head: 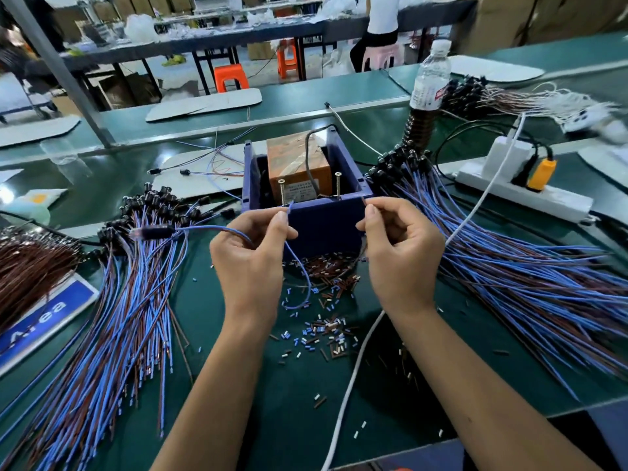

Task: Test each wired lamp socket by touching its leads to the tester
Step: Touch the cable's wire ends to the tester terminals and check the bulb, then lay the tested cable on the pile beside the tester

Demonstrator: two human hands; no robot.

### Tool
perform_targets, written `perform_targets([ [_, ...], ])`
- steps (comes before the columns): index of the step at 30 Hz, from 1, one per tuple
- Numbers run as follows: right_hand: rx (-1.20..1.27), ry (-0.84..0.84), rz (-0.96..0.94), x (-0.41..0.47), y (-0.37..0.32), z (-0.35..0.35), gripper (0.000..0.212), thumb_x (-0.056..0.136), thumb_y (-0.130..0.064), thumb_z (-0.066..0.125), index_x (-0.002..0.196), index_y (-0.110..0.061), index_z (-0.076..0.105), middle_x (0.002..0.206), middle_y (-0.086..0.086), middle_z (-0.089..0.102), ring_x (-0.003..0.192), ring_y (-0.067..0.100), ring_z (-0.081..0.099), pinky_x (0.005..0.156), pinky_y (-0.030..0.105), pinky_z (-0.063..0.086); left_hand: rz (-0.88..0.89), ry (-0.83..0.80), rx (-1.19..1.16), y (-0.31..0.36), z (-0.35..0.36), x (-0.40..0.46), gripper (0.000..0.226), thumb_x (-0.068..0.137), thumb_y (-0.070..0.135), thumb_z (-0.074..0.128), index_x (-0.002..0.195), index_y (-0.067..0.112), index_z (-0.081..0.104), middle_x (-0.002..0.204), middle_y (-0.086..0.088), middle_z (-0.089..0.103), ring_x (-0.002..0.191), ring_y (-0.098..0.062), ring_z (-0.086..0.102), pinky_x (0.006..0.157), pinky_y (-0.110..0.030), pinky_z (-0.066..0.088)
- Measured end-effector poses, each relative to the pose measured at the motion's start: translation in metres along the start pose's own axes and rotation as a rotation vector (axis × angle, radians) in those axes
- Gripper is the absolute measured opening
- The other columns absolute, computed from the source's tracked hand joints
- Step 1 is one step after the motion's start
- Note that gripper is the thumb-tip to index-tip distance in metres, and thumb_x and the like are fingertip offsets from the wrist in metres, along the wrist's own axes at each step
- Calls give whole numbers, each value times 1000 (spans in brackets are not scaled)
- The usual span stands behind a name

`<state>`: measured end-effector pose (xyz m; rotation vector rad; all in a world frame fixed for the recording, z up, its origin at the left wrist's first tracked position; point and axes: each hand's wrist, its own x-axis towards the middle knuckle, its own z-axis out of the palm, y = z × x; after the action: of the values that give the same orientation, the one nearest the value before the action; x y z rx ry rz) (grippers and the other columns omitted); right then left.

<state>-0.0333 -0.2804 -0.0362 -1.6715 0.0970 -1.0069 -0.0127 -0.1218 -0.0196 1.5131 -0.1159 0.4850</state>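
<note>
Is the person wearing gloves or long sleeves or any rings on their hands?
No gloves: the left hand and the right hand are both bare. No sleeves show either; both forearms are uncovered right down to the bottom edge of the picture. I can see no rings, watch or bracelet on the fingers or wrists. The fingernails are short and plain, with no polish on them.

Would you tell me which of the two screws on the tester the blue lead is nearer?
The left screw: the blue lead pinched by the left hand ends beside it; the right screw stands apart.
</note>
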Motion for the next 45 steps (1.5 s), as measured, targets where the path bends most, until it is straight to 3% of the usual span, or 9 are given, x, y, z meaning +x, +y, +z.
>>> perform_targets([
  [11,-280,369,-134,23,-32,-136,14,100,-17,62,109,-13,72,101,2,68,71,15,59,66,26,46,-446,-786,-24,63,169,-51,14,94,3,67,80,7,68,63,-4,68,42,-4,48,43,-14,36],
  [14,-483,320,-196,26,-45,-169,12,98,-15,61,103,-12,72,94,4,68,79,19,61,74,32,50,-734,-986,-116,81,217,-75,25,101,6,54,76,6,59,67,-7,56,59,-18,46,52,-25,35],
  [19,-801,157,-43,31,-43,-193,24,94,-29,67,115,-16,68,107,9,64,100,29,59,90,43,49,-880,-1137,-204,73,255,-89,39,110,13,38,72,9,45,39,4,54,33,-4,54,36,-12,41],
  [25,-1141,33,102,37,-33,-213,45,89,-49,73,125,-22,69,131,11,62,127,37,44,109,60,28,-915,-801,-231,50,278,-75,33,107,21,45,73,18,43,57,4,33,33,-4,23,33,-16,18],
  [30,-1095,162,-19,44,-30,-204,40,92,-41,68,129,-28,69,155,5,47,147,36,31,118,66,17,-764,-339,-237,36,275,-47,18,109,17,41,117,10,56,69,3,42,49,-9,32,45,-22,31],
  [32,-1040,149,-57,45,-26,-193,39,93,-37,65,130,-27,69,154,4,49,147,32,35,118,61,20,-672,-225,-250,26,274,-39,21,111,18,36,108,15,57,73,2,42,56,-12,35,64,-29,37],
  [37,-924,-196,42,46,-1,-149,35,101,-29,60,135,-23,64,118,9,73,117,32,61,104,45,36,-650,-165,-308,14,271,-33,28,110,10,35,94,16,57,66,-1,42,48,-12,38,46,-23,36],
  [41,-825,-261,77,51,11,-142,24,94,-25,70,117,-18,73,99,15,76,97,41,67,81,46,55,-342,-209,85,2,253,-25,23,104,9,46,89,17,61,81,-7,64,63,-19,63,71,-36,57],
  [45,-895,-296,99,60,15,-135,14,92,-25,74,105,-20,77,98,11,76,95,38,69,81,44,57,24,-198,665,-2,227,-12,14,96,21,64,85,13,66,77,1,64,81,-23,66,70,-29,42],
])
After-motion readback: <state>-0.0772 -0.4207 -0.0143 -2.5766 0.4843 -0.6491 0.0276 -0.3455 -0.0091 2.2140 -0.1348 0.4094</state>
